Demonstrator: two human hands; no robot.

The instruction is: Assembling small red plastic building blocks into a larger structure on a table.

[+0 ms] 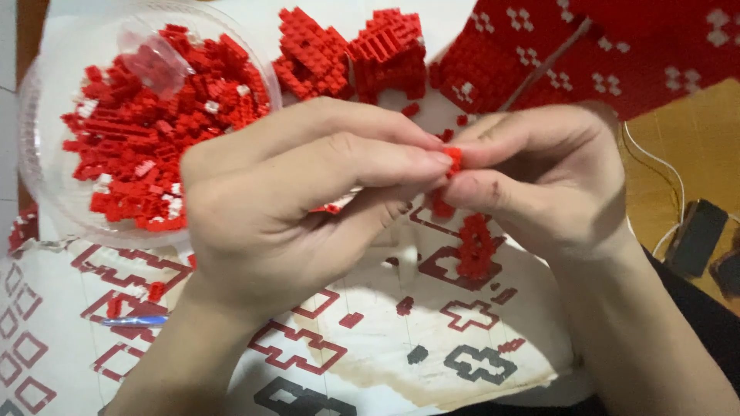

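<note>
My left hand [285,208] and my right hand [539,173] meet at the fingertips in the middle of the head view. Together they pinch a tiny red brick piece [453,158] between thumbs and forefingers. Just below my fingers a small red brick assembly [475,246] lies on a printed paper sheet [401,347] with red and grey outline shapes. A few loose red bricks [351,320] are scattered on that sheet.
A clear plastic bowl [46,185] full of small red and white bricks sits at top left. Built red brick sections [347,54] and a large red panel with white patterns [586,46] lie at the back. A blue pen [135,320] rests at left; dark devices with cables [697,235] at right.
</note>
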